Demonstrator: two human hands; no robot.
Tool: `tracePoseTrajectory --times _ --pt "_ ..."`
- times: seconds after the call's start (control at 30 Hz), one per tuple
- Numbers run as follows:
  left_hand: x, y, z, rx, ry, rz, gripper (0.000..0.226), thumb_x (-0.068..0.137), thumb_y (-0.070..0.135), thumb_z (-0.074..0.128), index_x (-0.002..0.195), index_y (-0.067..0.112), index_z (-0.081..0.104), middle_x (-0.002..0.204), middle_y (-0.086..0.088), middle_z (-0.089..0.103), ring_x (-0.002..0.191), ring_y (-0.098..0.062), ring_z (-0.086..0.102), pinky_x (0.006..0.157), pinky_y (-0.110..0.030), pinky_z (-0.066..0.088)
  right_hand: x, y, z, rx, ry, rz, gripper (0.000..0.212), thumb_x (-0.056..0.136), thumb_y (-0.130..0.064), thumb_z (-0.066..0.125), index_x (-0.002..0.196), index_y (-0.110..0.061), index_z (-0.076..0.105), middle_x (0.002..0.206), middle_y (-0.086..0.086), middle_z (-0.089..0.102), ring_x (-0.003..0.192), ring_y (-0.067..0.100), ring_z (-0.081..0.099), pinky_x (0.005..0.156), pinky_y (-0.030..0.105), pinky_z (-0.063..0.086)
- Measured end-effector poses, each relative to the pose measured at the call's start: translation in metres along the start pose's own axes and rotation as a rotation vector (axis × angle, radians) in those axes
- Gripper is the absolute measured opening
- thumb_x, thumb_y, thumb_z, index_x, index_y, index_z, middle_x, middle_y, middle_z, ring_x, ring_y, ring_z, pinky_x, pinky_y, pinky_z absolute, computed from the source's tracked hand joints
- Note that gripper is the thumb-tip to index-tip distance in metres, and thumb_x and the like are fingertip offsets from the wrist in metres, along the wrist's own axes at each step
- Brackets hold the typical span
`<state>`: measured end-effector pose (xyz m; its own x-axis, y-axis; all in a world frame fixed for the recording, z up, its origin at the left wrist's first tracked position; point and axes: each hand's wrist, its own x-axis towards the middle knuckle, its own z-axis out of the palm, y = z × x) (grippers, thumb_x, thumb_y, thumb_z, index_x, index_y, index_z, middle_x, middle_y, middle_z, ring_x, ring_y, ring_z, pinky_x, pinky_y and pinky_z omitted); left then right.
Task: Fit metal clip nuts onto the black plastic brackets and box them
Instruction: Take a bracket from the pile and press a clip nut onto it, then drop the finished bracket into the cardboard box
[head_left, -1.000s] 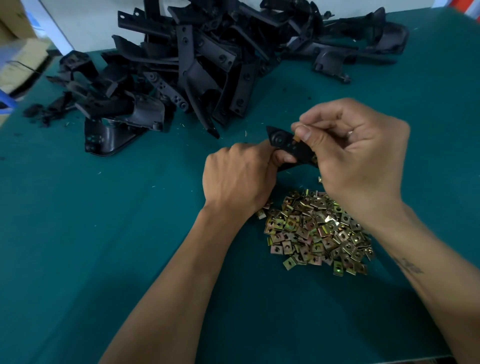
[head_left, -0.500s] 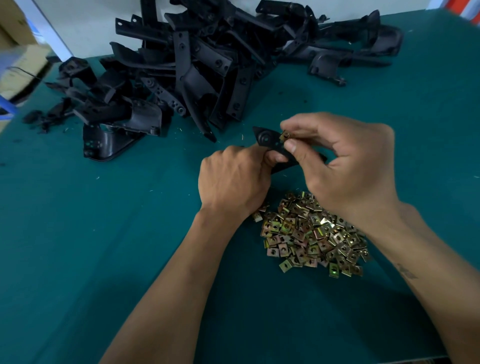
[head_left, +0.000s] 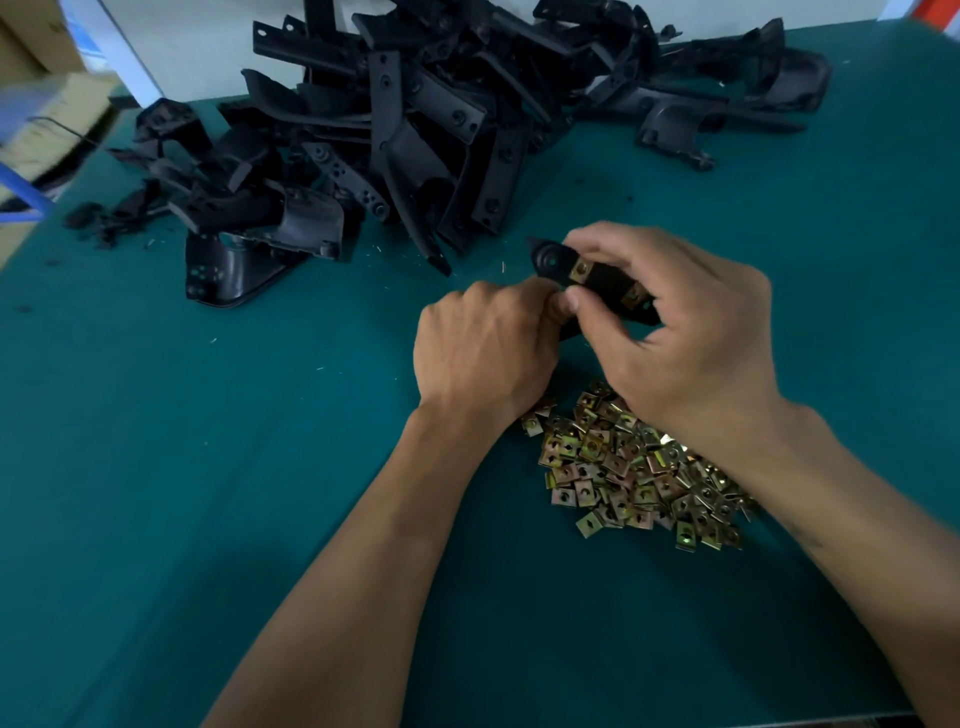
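**Bracket held over the clip-nut heap**

Beyond and left of the clip nut heap (head_left: 636, 470), a pile of black brackets (head_left: 415, 130) covers the far green table (head_left: 208, 467). Just beyond the heap, the left hand (head_left: 483, 353) curls round the lower end of one black bracket (head_left: 597, 278). The right hand (head_left: 685, 332) pinches it from the right, thumb below, fingers above. Two brass clip nuts (head_left: 580, 270) sit on the bracket between those fingers.

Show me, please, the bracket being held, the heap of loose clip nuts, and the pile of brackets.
held bracket (head_left: 602, 280), head view, its flat black face
loose clip nuts (head_left: 623, 467), head view, heap's middle
bracket pile (head_left: 415, 130), head view, pile's middle
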<state>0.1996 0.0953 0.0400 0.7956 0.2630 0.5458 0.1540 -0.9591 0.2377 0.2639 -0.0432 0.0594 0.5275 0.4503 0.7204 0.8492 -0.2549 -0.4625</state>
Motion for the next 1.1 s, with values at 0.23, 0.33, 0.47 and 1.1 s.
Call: tracePoseTrajectory --times 0.23,0.33,0.47,1.1 --pt "-0.001 -0.003 0.001 0.01 -0.023 -0.05 0.055 0.097 0.056 0.024 0.085 0.022 0.066 0.068 -0.012 0.065 0.062 -0.042 0.061 0.054 -0.035 0.033 0.004 -0.009 -0.002 0.118 0.015 0.222 0.039 0.085 -0.017 0.082 0.122 -0.014 0.071 0.103 -0.018 0.071 0.103 0.0 0.07 0.095 0.019 0.053" --pt "-0.002 -0.004 0.002 0.016 -0.011 -0.076 0.058 0.095 0.059 0.024 0.086 0.022 0.067 0.069 -0.012 0.066 0.062 -0.043 0.062 0.054 -0.035 0.033 0.004 -0.007 -0.002 0.129 -0.006 0.212 0.037 0.084 -0.016 0.081 0.12 -0.014 0.072 0.105 -0.014 0.073 0.106 0.001 0.069 0.099 0.022 0.051" --pt "-0.001 -0.006 0.002 -0.007 0.049 -0.156 0.055 0.101 0.059 0.03 0.088 0.02 0.066 0.071 -0.01 0.067 0.064 -0.043 0.06 0.054 -0.035 0.032 0.002 0.003 -0.002 0.146 -0.099 0.185 0.051 0.085 -0.02 0.079 0.133 -0.016 0.064 0.123 -0.01 0.07 0.119 0.002 0.062 0.104 0.014 0.043" --pt "-0.092 0.262 -0.021 -0.91 -0.601 -0.013 0.018 0.097 0.031 0.059 0.115 0.028 0.062 0.107 0.01 0.064 0.102 -0.009 0.063 0.089 -0.033 0.051 -0.197 -0.022 -0.186 0.822 0.592 0.962 0.026 0.093 -0.008 0.066 0.118 -0.004 0.071 0.1 0.012 0.076 0.087 0.019 0.072 0.075 0.024 0.057"
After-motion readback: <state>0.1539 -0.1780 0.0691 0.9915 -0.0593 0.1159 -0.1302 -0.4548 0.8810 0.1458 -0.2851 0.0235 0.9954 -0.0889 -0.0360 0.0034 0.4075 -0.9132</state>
